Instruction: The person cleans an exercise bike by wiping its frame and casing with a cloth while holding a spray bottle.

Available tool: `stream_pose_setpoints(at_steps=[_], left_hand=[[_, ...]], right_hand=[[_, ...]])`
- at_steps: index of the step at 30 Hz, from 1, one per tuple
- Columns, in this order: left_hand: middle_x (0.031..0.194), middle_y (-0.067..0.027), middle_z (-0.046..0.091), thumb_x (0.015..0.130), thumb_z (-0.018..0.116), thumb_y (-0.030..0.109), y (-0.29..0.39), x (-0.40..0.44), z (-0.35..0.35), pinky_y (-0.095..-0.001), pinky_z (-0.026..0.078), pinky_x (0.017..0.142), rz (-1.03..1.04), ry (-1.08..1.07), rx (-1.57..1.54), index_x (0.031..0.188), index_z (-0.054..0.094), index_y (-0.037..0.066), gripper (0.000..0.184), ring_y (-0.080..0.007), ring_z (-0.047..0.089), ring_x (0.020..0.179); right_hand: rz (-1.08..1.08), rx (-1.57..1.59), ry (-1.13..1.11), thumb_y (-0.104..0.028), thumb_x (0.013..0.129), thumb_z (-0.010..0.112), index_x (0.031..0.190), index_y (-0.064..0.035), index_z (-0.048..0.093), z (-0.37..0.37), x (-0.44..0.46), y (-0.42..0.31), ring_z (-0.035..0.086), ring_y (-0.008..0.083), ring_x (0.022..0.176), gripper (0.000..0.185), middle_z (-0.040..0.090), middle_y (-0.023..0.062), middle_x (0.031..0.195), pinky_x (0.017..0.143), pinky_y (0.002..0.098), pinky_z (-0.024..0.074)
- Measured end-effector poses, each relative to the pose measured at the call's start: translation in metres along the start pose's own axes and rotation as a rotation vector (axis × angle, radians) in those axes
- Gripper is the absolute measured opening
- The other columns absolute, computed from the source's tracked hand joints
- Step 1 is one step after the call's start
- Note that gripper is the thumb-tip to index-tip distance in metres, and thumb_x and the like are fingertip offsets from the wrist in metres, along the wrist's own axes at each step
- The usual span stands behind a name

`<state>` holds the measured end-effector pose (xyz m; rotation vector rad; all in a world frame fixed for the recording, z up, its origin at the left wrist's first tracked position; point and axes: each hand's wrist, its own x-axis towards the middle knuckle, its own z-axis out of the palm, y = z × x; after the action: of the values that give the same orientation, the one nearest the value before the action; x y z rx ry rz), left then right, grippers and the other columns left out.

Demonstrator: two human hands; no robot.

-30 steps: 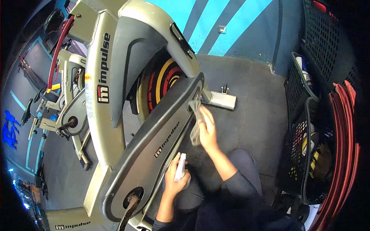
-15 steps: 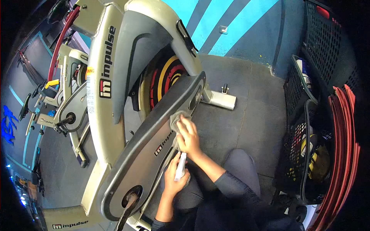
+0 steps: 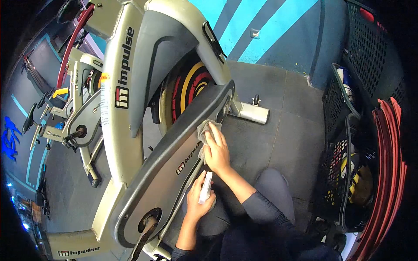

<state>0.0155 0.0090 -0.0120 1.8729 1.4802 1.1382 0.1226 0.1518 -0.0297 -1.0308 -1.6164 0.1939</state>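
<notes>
My right hand (image 3: 217,152) presses a grey cloth (image 3: 203,130) against the upper part of the long chain cover (image 3: 174,180) of an exercise bike. Lower down, my left hand (image 3: 198,202) is wrapped round a spray bottle, whose white spray head (image 3: 206,188) shows above the fingers; the rest of the bottle is mostly hidden. Neither the bottle nor the left hand appears to touch the cover. Behind the cover sits the flywheel (image 3: 180,93) with red and yellow rings. The crank (image 3: 146,232) hangs at the cover's lower end.
Black plastic baskets (image 3: 347,174) holding various items stand at the right, beside a stack of red sheets (image 3: 387,174). More exercise bikes (image 3: 80,115) stand at the left. A bike foot (image 3: 252,114) rests on the dark tiled floor (image 3: 283,108) near the blue wall (image 3: 291,39).
My right hand has slid the cloth a little up and to the right along the cover. My left hand keeps its hold on the spray bottle, nearly unmoved.
</notes>
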Motion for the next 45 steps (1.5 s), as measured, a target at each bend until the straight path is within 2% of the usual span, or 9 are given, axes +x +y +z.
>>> stream_pose_setpoints(at_steps=[6,8,12,18,21,23,36,38,45], left_hand=[[0.111,-0.0140,0.067,0.072,0.065,0.001,0.003,-0.001,-0.001,-0.0357,0.049,0.092,0.015,0.013,0.010,0.140,0.043,0.000,0.072,-0.0256,0.065,0.104],[0.111,-0.0145,0.067,0.072,0.065,0.001,0.003,-0.002,-0.002,-0.0359,0.049,0.093,0.006,0.004,0.008,0.140,0.043,0.000,0.072,-0.0259,0.065,0.104],[0.110,-0.0131,0.066,0.071,0.067,0.005,-0.005,-0.003,0.002,-0.0375,0.052,0.085,0.057,0.038,0.013,0.141,0.044,0.007,0.074,-0.0297,0.066,0.099],[0.112,-0.0142,0.065,0.071,0.067,0.006,-0.013,-0.003,0.001,-0.0377,0.051,0.087,0.070,0.045,0.004,0.141,0.043,0.007,0.074,-0.0312,0.065,0.102],[0.111,-0.0139,0.066,0.071,0.068,0.005,-0.006,-0.003,0.000,-0.0381,0.051,0.087,0.059,0.043,-0.002,0.141,0.043,0.007,0.075,-0.0309,0.065,0.102],[0.110,-0.0141,0.066,0.071,0.065,0.001,0.003,-0.001,-0.003,-0.0357,0.048,0.091,0.036,0.020,0.016,0.140,0.042,0.000,0.072,-0.0245,0.064,0.102],[0.107,-0.0121,0.066,0.071,0.067,0.004,-0.001,0.000,0.001,-0.0369,0.052,0.083,0.051,0.041,0.005,0.140,0.044,0.006,0.073,-0.0284,0.066,0.096],[0.110,-0.0140,0.067,0.071,0.065,0.002,0.000,-0.001,0.000,-0.0365,0.047,0.094,0.003,0.012,-0.033,0.139,0.042,-0.001,0.072,-0.0259,0.063,0.105],[0.110,-0.0152,0.066,0.071,0.065,0.003,0.000,-0.002,-0.002,-0.0369,0.047,0.095,0.009,-0.007,0.021,0.139,0.041,-0.003,0.072,-0.0265,0.064,0.104]], right_hand=[[0.128,0.112,0.038,-0.004,0.083,0.054,0.132,0.0025,0.051,-0.006,0.014,-0.001,0.042,0.0391,0.131,0.050,0.041,0.0200,0.146,0.109,0.0434,0.0359],[0.016,0.076,0.041,-0.006,0.084,0.054,0.133,0.0020,0.050,-0.002,0.004,0.002,0.042,0.0397,0.131,0.050,0.041,0.0203,0.146,0.109,0.0445,0.0351],[-0.052,0.063,-0.115,-0.011,0.083,0.056,0.129,0.0002,0.053,0.004,-0.033,-0.004,0.044,0.0378,0.129,0.047,0.042,0.0163,0.146,0.108,0.0460,0.0373],[-0.017,0.089,-0.244,-0.014,0.085,0.054,0.124,0.0034,0.052,0.005,-0.047,-0.008,0.038,0.0408,0.133,0.043,0.035,0.0199,0.150,0.110,0.0479,0.0330],[0.046,0.020,-0.149,-0.013,0.086,0.052,0.138,0.0005,0.042,0.007,-0.030,-0.008,0.034,0.0336,0.138,0.054,0.027,0.0128,0.157,0.107,0.0457,0.0344],[0.046,-0.004,-0.107,-0.010,0.086,0.053,0.140,0.0022,0.040,0.008,-0.012,0.001,0.036,0.0354,0.137,0.057,0.025,0.0157,0.157,0.107,0.0454,0.0353],[0.145,0.083,-0.165,-0.008,0.085,0.056,0.140,0.0002,0.042,0.000,-0.040,0.020,0.047,0.0403,0.125,0.058,0.030,0.0145,0.155,0.104,0.0433,0.0407],[0.223,0.091,-0.287,-0.010,0.085,0.055,0.141,-0.0001,0.041,-0.001,-0.058,0.016,0.045,0.0361,0.128,0.059,0.029,0.0108,0.156,0.106,0.0419,0.0390],[0.140,0.126,-0.158,-0.013,0.088,0.053,0.143,0.0024,0.038,0.005,-0.027,0.014,0.040,0.0369,0.133,0.059,0.029,0.0147,0.156,0.111,0.0417,0.0326]])
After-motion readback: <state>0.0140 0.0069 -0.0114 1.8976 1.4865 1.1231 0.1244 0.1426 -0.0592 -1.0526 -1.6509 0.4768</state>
